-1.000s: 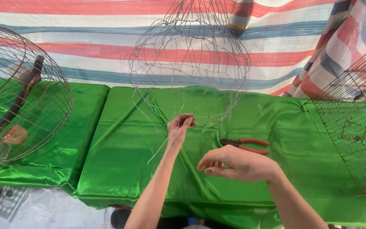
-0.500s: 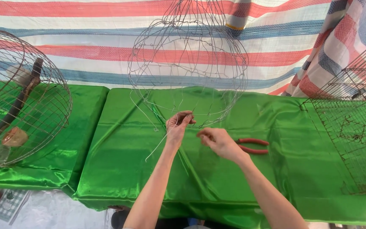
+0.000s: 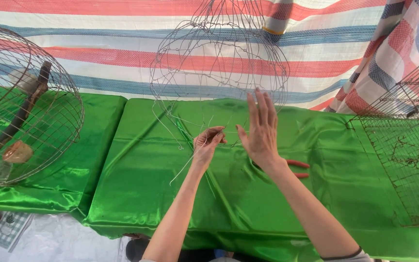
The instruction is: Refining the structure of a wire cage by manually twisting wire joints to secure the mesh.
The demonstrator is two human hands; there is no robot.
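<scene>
Thin grey wire dome frame (image 3: pixel 219 58), half-built, hangs far-centre above shiny green satin table cloth (image 3: pixel 136 170). Looks light, springy, easily bent; best held at a loose strand near a joint. Left hand (image 3: pixel 208 145) pinched shut on loose wire strand (image 3: pixel 190 165). Right hand (image 3: pixel 260 131) flat, fingers spread, empty; 0.5 s ago lower, curled nr red-handled pliers (image 3: pixel 297 169).

Red-handled pliers (image 3: pixel 298 169) mostly hidden behind right forearm.
</scene>
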